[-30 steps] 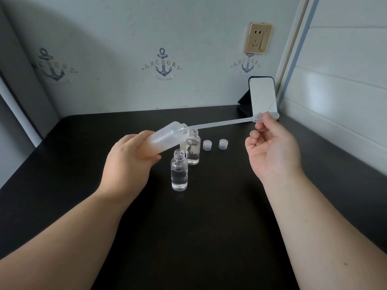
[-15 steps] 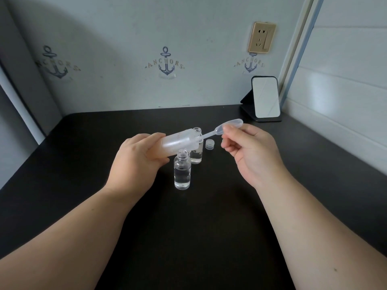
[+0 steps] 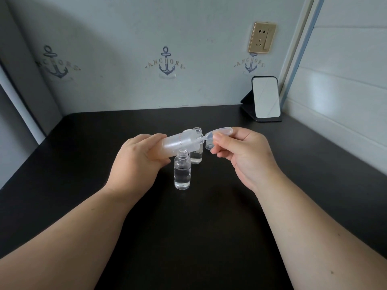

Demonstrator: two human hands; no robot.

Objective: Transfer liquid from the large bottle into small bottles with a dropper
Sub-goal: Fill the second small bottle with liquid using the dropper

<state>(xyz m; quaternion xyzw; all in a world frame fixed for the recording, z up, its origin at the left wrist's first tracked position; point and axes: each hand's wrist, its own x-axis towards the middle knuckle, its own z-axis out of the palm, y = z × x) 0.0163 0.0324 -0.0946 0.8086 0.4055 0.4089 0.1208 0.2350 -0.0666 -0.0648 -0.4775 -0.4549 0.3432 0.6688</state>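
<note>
Holding large bottle (image 3: 180,142) left, dropper (image 3: 217,131) right

Black tabletop (image 3: 188,237) fills the lower frame. Grey wall (image 3: 125,28) shows 3 anchor prints; gold socket (image 3: 262,37) and standing mirror (image 3: 266,98) at upper right.

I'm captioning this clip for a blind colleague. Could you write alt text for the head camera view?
A left hand tilts a frosted large bottle while the right hand pinches a dropper inserted in its neck. Two uncapped small bottles holding clear liquid stand below on a black table.

Single head view, looking forward-down, close over table (image 3: 83,155).
</note>
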